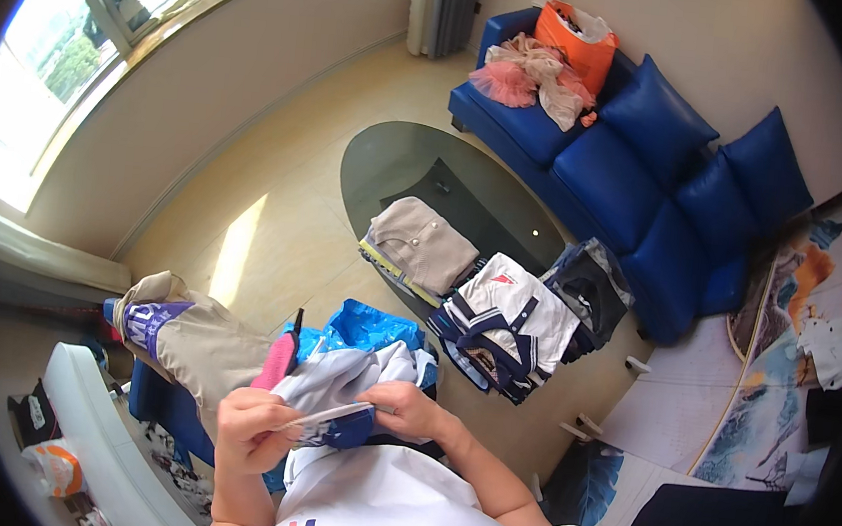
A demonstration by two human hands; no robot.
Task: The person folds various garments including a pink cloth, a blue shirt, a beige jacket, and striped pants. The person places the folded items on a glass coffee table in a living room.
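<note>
My left hand (254, 427) and my right hand (406, 408) are in front of my body, both closed on a white and dark blue garment (338, 428). Its pale edge is stretched between my fingers; the left end is smeared by motion. What kind of garment it is I cannot make out. Just beyond my hands lies a heap of light grey cloth (356, 373), beside a bright blue plastic bag (375, 327). A pink item with a black strap (278, 359) sticks up behind my left hand. Left of it, a beige garment with a purple band (209, 340) is draped.
An oval dark glass table (375, 164) bears folded clothes: a beige stack (425, 245), a white and navy stack (517, 312), and dark pieces (588, 298). A blue sofa (603, 184) with an orange bag (575, 46) and pink tulle clothing (507, 82) stands behind.
</note>
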